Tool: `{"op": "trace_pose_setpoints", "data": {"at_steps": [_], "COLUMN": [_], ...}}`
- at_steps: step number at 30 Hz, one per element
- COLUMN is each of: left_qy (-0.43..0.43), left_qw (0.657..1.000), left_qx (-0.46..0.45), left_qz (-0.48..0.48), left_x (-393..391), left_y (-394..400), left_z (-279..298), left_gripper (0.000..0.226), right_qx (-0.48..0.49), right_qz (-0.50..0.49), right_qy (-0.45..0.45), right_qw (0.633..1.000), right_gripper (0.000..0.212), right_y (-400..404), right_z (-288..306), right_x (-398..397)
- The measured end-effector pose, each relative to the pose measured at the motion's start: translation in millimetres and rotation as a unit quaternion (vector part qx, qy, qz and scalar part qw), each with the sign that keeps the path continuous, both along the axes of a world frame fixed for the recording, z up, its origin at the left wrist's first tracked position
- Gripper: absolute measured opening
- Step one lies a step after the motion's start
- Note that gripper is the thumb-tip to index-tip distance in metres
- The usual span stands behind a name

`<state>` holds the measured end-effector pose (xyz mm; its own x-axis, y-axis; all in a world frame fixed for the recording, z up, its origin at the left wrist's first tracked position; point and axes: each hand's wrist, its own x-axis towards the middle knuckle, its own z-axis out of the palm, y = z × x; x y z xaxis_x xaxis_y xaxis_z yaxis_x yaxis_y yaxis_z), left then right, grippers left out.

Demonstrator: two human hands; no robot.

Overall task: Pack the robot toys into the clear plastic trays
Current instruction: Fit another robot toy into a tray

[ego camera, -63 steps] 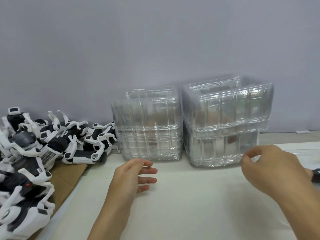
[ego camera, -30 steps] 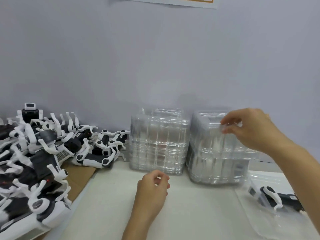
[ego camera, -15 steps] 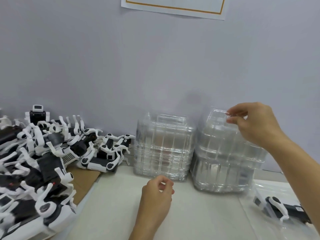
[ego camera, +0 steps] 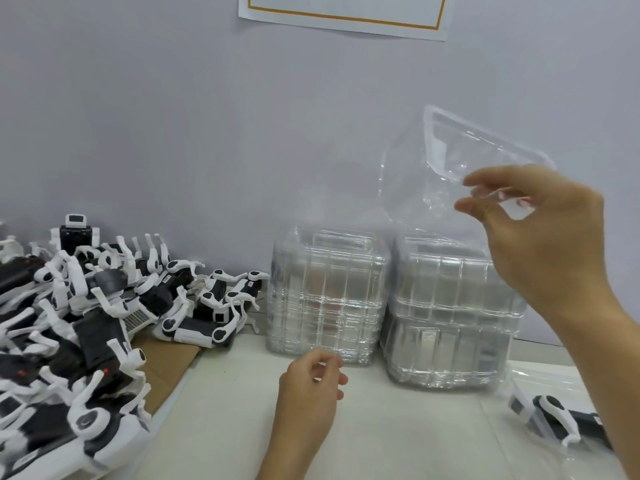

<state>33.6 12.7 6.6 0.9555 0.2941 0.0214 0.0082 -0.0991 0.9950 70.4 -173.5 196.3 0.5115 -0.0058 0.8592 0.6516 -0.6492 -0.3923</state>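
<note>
My right hand (ego camera: 540,233) pinches the near edge of one clear plastic tray (ego camera: 440,168) and holds it tilted in the air above the right stack of trays (ego camera: 450,323). A second stack of clear trays (ego camera: 325,299) stands to its left against the wall. My left hand (ego camera: 308,393) rests on the white table in front of the left stack, fingers loosely curled, holding nothing. A pile of several black-and-white robot toys (ego camera: 79,306) lies at the left. One more robot toy (ego camera: 554,420) lies at the right under clear plastic.
A brown cardboard sheet (ego camera: 162,358) lies under the toy pile at the table's left edge. A grey wall rises directly behind the stacks, with a white paper sheet (ego camera: 346,12) with an orange border fixed high on it. Clear plastic wrap (ego camera: 540,382) covers the right of the table.
My right hand has lifted the top tray off the right stack and tilted it upward. My left hand has stayed in place in front of the left stack.
</note>
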Motion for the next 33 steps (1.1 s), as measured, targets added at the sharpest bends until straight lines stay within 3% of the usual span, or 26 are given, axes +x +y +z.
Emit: {"op": "trace_pose_setpoints", "data": {"at_steps": [2, 5, 9, 11, 14, 20, 24, 26, 29, 33], "left_qy": [-0.019, -0.051, -0.095, -0.103, -0.122, -0.121, -0.102, -0.090, -0.054, -0.003], "left_qw": [0.999, 0.984, 0.925, 0.900, 0.868, 0.878, 0.870, 0.865, 0.876, 0.886], "left_qx": [-0.037, -0.168, -0.366, -0.421, -0.478, -0.462, -0.482, -0.493, -0.478, -0.464], "left_qz": [0.002, 0.006, 0.031, 0.040, 0.048, 0.019, 0.003, -0.015, -0.028, -0.016], "left_x": [2, 2, -1, -4, -8, -3, -2, -3, -2, -1], "left_y": [1, 6, 22, 32, 41, 39, 40, 38, 33, 33], "left_z": [0, 7, 20, 23, 24, 16, 11, 10, 9, 7], "left_gripper": [0.024, 0.027, 0.028, 0.035, 0.039, 0.015, 0.018, 0.018, 0.020, 0.020], "right_qx": [0.011, 0.021, -0.035, -0.053, -0.080, -0.083, 0.049, 0.101, 0.150, 0.165], "right_qz": [0.023, 0.065, 0.097, 0.100, 0.091, 0.093, 0.012, 0.004, 0.071, 0.058], "right_qy": [-0.036, -0.072, -0.081, -0.077, -0.062, -0.025, -0.015, 0.078, 0.249, 0.308], "right_qw": [0.999, 0.995, 0.991, 0.991, 0.991, 0.992, 0.999, 0.992, 0.954, 0.935], "right_gripper": [0.017, 0.015, 0.026, 0.032, 0.024, 0.020, 0.024, 0.033, 0.048, 0.038], "right_y": [14, 43, 76, 81, 79, 77, 55, 41, 31, 20], "right_z": [-10, -45, -107, -128, -152, -161, -140, -136, -145, -155], "right_x": [-24, -53, -60, -55, -45, -47, -47, -46, -41, -31]}}
